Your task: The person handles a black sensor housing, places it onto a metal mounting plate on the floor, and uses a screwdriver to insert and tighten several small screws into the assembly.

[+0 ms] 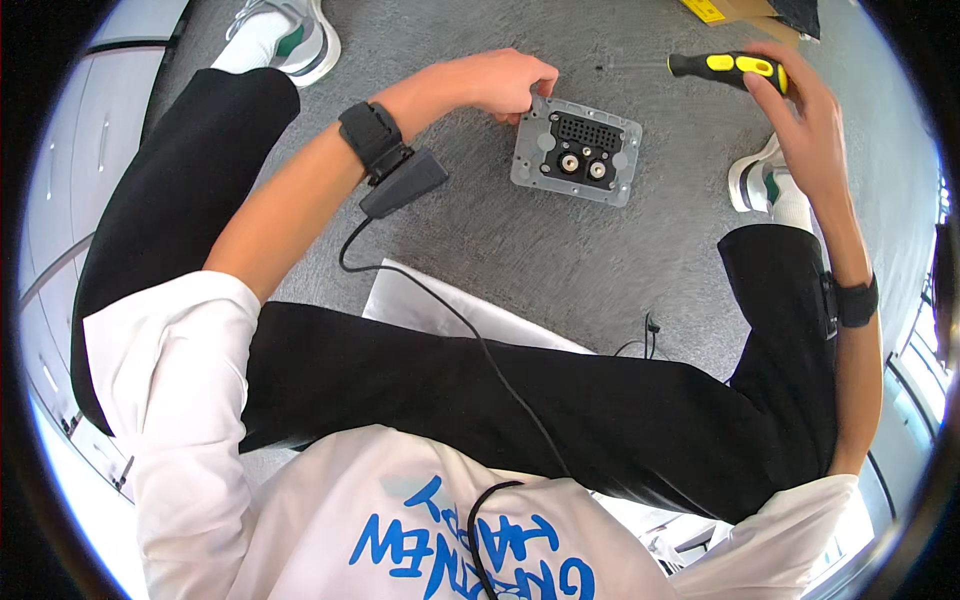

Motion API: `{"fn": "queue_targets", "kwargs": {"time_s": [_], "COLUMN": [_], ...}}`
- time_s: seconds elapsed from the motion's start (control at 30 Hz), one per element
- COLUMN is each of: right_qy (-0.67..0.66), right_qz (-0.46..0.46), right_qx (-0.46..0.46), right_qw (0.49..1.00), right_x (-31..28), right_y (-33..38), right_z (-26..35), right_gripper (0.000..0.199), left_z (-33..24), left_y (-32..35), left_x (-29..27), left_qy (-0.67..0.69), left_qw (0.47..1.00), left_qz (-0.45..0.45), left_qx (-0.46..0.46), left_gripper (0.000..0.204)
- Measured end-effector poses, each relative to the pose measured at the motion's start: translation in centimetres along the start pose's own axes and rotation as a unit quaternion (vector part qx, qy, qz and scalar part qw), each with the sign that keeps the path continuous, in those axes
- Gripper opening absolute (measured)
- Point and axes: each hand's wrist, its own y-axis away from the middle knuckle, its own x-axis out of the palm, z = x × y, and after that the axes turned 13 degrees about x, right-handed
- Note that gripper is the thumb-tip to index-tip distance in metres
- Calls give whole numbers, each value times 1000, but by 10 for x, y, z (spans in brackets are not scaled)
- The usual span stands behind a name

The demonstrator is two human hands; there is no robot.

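Head view: the box (578,152) is on the grey floor (590,275), its upper left corner pinched by the left hand (512,84). The right hand (806,110) grips a screwdriver (722,67) apart from it. Beyond lies a carton (742,14); shoes (312,42) flank both sides; a cable (455,312) crosses one leg (590,395) and a white panel (430,292) nearer the body.

One screwdriver (700,66), one panel (578,150) and two shoes (314,45) show.
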Motion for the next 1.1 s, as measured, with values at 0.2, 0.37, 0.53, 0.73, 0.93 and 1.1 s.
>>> {"fn": "queue_targets", "kwargs": {"time_s": [0.2,0.37,0.53,0.73,0.93,1.1], "right_qy": [-13,-17,1,-7,0,23], "right_qz": [-8,10,18,29,31,46], "right_qx": [-100,-118,-145,-161,-191,-217], "right_qw": [995,993,989,986,981,975], "right_x": [-3,7,11,14,22,19], "right_y": [22,25,24,23,23,24], "right_z": [31,47,56,59,55,57], "right_gripper": [25,25,26,26,28,31], "left_z": [5,5,4,2,4,1], "left_y": [2,2,1,1,1,0], "left_x": [1,2,4,3,8,5], "left_qy": [10,16,-26,-57,-50,-49], "left_qw": [998,998,998,996,997,997], "left_qz": [52,47,49,58,39,47], "left_qx": [-30,-35,-36,-31,-33,-31], "left_gripper": [29,29,31,33,34,32]}}
